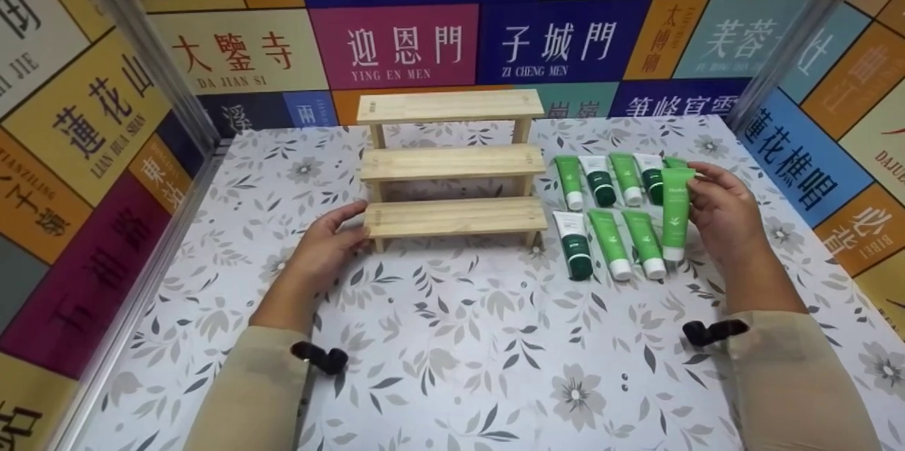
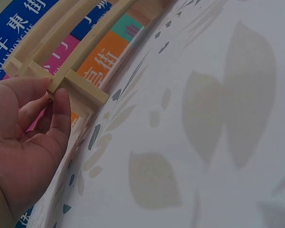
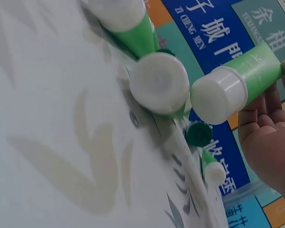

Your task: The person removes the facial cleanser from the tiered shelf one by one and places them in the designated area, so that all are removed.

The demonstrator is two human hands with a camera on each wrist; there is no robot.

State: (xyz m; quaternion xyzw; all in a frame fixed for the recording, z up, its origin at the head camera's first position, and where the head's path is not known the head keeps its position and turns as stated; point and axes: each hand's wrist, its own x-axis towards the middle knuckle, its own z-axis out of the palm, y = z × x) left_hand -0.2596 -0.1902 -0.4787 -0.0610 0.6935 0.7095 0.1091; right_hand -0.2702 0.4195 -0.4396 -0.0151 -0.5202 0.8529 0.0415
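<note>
A three-tier wooden shelf (image 1: 456, 218) stands on the table. At the left end of its lowest board is my left hand (image 1: 331, 235), thumb and fingers pinching the board's corner; the left wrist view shows this grip on the wooden board (image 2: 78, 59). On the right, my right hand (image 1: 728, 214) pinches a light green squeeze tube (image 1: 676, 214) by its flat end, white cap pointing down. In the right wrist view this green tube (image 3: 259, 71) is held above the table beside the other tubes' caps. Two rows of tubes lie next to the shelf, among them a dark green and white tube (image 1: 574, 246).
The table (image 1: 438, 366) wears a white cloth with grey leaf and flower print. Panels with coloured sign blocks (image 1: 406, 44) wall it in at the back and both sides. A black clip-like piece (image 1: 714, 332) sits by each sleeve cuff.
</note>
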